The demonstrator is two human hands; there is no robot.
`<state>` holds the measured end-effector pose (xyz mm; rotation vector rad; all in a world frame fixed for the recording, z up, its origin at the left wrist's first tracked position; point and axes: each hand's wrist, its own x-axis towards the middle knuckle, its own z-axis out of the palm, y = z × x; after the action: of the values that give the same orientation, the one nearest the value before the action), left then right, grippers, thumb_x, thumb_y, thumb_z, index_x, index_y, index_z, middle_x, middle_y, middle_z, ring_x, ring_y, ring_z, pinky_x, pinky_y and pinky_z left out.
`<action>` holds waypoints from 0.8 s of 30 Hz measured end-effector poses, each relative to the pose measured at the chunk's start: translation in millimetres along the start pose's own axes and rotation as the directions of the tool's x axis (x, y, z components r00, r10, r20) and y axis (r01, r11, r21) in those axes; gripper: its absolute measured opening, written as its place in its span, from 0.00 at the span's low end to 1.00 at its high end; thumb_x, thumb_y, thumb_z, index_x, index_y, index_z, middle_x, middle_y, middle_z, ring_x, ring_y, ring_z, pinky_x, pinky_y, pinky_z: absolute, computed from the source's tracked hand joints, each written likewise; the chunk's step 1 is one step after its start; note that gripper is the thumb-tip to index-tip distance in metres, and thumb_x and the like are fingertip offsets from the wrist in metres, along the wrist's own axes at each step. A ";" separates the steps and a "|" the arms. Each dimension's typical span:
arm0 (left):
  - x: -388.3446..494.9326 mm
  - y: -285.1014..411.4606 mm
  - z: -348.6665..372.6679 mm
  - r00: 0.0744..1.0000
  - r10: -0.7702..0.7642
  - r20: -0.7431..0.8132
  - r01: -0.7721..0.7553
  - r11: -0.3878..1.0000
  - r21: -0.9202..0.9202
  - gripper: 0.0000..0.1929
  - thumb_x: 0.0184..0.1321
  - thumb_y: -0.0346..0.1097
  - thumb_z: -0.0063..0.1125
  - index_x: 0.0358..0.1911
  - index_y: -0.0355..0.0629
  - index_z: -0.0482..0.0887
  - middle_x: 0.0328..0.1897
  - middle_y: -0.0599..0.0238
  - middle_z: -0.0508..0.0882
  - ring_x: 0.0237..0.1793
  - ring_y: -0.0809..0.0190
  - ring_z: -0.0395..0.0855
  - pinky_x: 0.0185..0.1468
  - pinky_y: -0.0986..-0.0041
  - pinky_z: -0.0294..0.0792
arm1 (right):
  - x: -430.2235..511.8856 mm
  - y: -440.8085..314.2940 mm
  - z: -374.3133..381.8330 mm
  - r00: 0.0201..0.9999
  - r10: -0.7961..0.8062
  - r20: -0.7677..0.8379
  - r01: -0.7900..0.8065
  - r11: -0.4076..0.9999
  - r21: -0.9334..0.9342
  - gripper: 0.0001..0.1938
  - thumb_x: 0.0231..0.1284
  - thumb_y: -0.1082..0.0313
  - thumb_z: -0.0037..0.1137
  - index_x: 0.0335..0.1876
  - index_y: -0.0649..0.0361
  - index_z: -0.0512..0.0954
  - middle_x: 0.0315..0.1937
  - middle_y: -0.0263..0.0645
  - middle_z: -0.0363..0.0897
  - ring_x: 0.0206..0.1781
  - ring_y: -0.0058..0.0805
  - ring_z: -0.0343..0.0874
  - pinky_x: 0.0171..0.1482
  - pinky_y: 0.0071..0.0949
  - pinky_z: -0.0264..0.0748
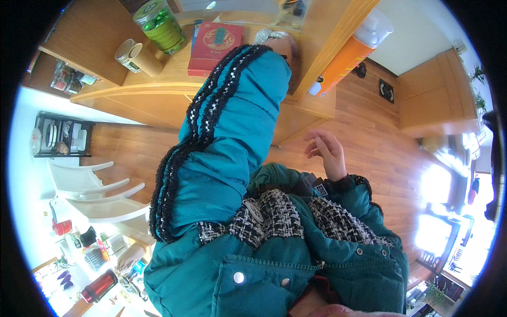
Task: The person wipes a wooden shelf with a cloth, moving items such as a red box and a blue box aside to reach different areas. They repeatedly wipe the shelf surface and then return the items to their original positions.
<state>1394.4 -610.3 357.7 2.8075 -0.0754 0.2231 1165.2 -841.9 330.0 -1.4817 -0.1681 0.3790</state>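
My left arm, in a teal padded sleeve with black-and-white trim, reaches forward over a wooden cabinet shelf [170, 82]. At its end my left hand [280, 46] is partly hidden by the sleeve. A crumpled grey-white cloth [262, 36] is bunched at its fingers, close to the upright wooden panel. Just left of that hand, a red box [216, 47] with a round printed emblem lies on the shelf over a blue item. My right hand [330, 154] hangs in the air in front of my jacket, fingers loosely bent, holding nothing.
Left along the shelf stand a green-filled clear jar [162, 29] and a brown cardboard tube [146, 59]. Beyond the panel stands a tall orange canister [342, 59]. White chairs [91, 180] and a black rack [65, 136] are at left. A wooden cabinet [431, 95] is at right.
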 end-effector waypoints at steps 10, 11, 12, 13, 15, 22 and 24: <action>-48.1 14.6 -34.1 0.981 0.120 0.151 -0.117 0.993 -0.028 0.16 0.59 0.31 0.50 0.51 0.49 0.79 0.50 0.51 0.84 0.53 0.45 0.81 0.54 0.55 0.71 | 4.6 5.3 -6.5 1.000 0.000 0.021 -0.001 1.000 0.019 0.12 0.73 0.70 0.42 0.56 0.61 0.73 0.46 0.41 0.80 0.38 0.26 0.80 0.38 0.23 0.78; -42.9 16.2 -30.4 0.980 0.107 0.165 -0.107 0.994 -0.009 0.16 0.59 0.31 0.49 0.51 0.49 0.78 0.50 0.51 0.84 0.53 0.45 0.81 0.55 0.55 0.71 | 6.0 5.7 -6.7 1.000 0.016 0.020 -0.017 1.000 0.010 0.12 0.74 0.69 0.42 0.56 0.61 0.73 0.46 0.41 0.80 0.38 0.26 0.80 0.38 0.23 0.78; -37.8 16.2 -23.7 0.985 0.129 0.117 -0.129 0.992 -0.008 0.14 0.62 0.33 0.47 0.51 0.50 0.78 0.51 0.53 0.84 0.53 0.45 0.81 0.55 0.54 0.71 | 7.0 6.3 -7.7 0.999 0.031 0.018 -0.031 1.000 0.001 0.12 0.74 0.69 0.42 0.56 0.61 0.73 0.46 0.41 0.80 0.38 0.26 0.80 0.38 0.23 0.78; -29.2 13.4 -16.4 0.988 0.124 0.088 -0.123 0.992 -0.027 0.14 0.63 0.33 0.46 0.52 0.49 0.78 0.51 0.53 0.84 0.53 0.45 0.81 0.55 0.54 0.71 | 8.0 6.6 -8.7 0.999 0.039 0.019 -0.039 0.999 -0.003 0.12 0.74 0.69 0.42 0.56 0.61 0.73 0.46 0.41 0.80 0.38 0.26 0.80 0.38 0.23 0.78; -8.2 8.0 5.8 0.989 0.133 0.064 -0.130 0.991 -0.039 0.15 0.64 0.34 0.45 0.53 0.49 0.77 0.51 0.53 0.84 0.53 0.45 0.81 0.55 0.54 0.71 | 8.4 7.2 -12.0 0.999 0.031 0.011 -0.031 0.999 -0.009 0.12 0.74 0.69 0.42 0.56 0.62 0.73 0.46 0.41 0.79 0.38 0.26 0.80 0.38 0.23 0.78; 92.8 -37.1 64.0 0.925 0.353 0.143 -0.326 0.927 -0.186 0.17 0.54 0.39 0.56 0.49 0.47 0.80 0.45 0.49 0.85 0.48 0.43 0.82 0.50 0.55 0.73 | 4.4 9.1 -24.8 0.998 0.046 -0.049 -0.047 0.999 -0.018 0.12 0.74 0.69 0.41 0.56 0.62 0.73 0.45 0.40 0.79 0.37 0.26 0.80 0.37 0.23 0.78; 101.1 -35.9 75.1 0.937 0.331 0.114 -0.310 0.936 -0.169 0.17 0.52 0.39 0.58 0.47 0.47 0.80 0.44 0.49 0.85 0.48 0.43 0.82 0.50 0.55 0.73 | 3.1 7.8 -27.5 0.997 0.046 -0.056 -0.047 0.999 -0.019 0.12 0.74 0.68 0.41 0.56 0.62 0.73 0.45 0.40 0.79 0.37 0.26 0.80 0.37 0.23 0.78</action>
<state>1507.8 -603.2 292.5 2.6433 -0.5639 0.0876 1176.3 -866.2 319.5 -1.5166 -0.0935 0.3740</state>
